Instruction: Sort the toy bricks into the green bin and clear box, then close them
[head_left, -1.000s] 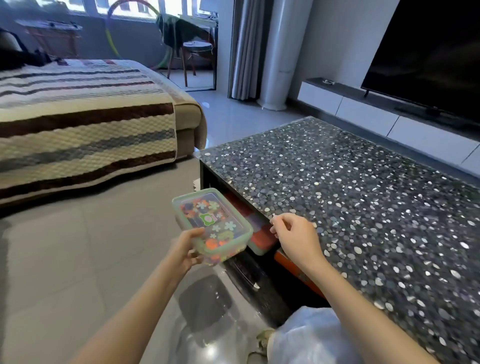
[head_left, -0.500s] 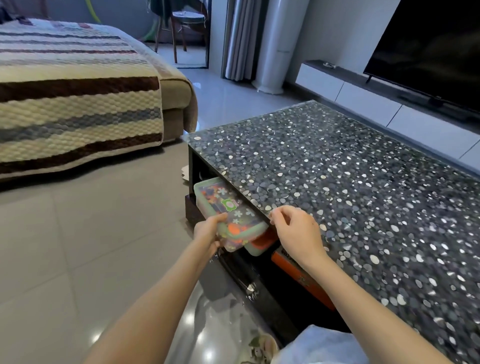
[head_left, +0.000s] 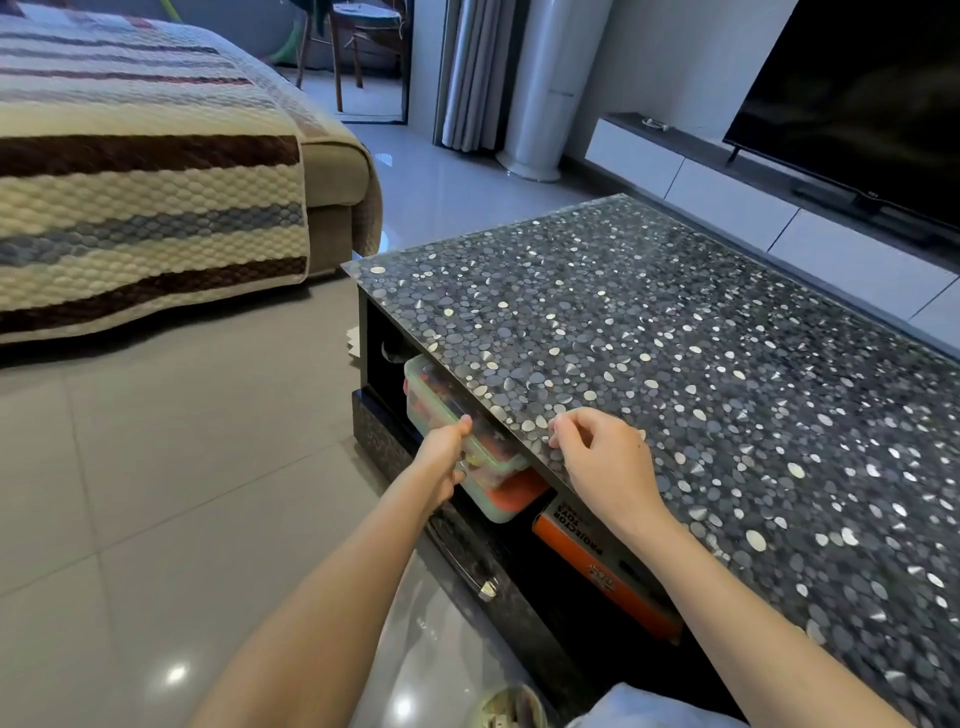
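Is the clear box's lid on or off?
On. The clear box has its lid seated flat on top; the left hand grips its near end.

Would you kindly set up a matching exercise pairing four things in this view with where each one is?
Things:
1. left hand
2. right hand
3. orange carton
4. striped blanket

Places:
a. draped over the sofa
b. lying under the table top
c. resting on the table top's near edge
d. holding the clear box

Pairs: 1-d; 2-c; 3-b; 4-a
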